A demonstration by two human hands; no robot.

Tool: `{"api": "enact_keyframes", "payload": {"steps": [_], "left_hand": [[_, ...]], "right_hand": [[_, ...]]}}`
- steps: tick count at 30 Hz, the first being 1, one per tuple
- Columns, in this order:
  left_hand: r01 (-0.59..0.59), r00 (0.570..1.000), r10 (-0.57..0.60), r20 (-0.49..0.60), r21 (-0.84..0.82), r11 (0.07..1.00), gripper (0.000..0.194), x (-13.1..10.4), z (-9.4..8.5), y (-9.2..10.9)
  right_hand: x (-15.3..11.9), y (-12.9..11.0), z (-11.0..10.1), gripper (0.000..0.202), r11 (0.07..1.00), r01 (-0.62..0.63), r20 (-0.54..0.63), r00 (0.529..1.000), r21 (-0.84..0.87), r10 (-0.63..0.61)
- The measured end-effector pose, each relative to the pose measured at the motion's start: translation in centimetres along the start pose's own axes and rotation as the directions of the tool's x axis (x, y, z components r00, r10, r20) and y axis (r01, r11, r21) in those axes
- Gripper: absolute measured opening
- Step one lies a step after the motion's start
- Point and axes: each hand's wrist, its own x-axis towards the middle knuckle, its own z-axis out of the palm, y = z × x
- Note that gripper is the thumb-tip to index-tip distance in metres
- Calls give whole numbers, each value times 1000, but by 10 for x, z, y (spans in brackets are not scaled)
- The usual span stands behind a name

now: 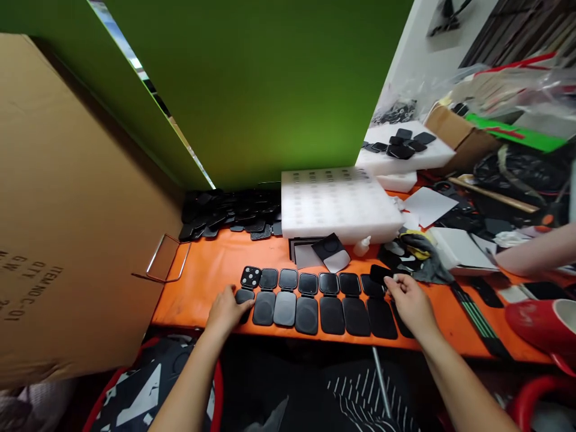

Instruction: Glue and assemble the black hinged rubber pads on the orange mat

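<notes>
Right hand (409,301) pinches black square (380,274) at right end of panel row (306,315), orange tabletop (204,261). Left hand (226,310) half-open, thumb and fingers apart, touching leftmost panel (243,296).

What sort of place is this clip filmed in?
Probably a small workshop or assembly station. The signs are the similar black pieces laid out in a line, the dark heap behind them, and the carton printed with item and quantity markings.
</notes>
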Motion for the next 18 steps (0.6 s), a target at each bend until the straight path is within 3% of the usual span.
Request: {"api": "enact_keyframes", "payload": {"steps": [3, 6, 9, 11, 13, 15, 18], "left_hand": [[74, 996, -62, 57, -241, 968, 57, 4, 0, -2], [77, 990, -29, 135, -367, 927, 40, 1, -3, -6], [123, 975, 18, 221, -607, 785, 44, -14, -8, -3], [181, 947, 102, 305, -766, 616, 49, -30, -8, 6], [222, 902, 216, 374, -830, 511, 50, -45, -2, 21], [240, 873, 281, 398, -853, 464, 50, -57, 9, 38], [208, 861, 324, 393, -852, 481, 50, -69, 29, 61]], "right_hand": [[-9, -12, 10, 45, 998, -5, 47, 999, 59, 3], [-17, -27, 20, 46, 978, -55, 112, 993, 199, 33], [-28, -45, 30, 51, 926, -180, 256, 962, 330, 96], [-38, -60, 37, 51, 897, -247, 367, 925, 367, 104], [-48, -75, 45, 46, 892, -255, 453, 889, 374, 64], [-56, -89, 54, 41, 902, -228, 513, 859, 366, 9], [-64, -106, 67, 37, 912, -183, 539, 841, 367, -48]]}}
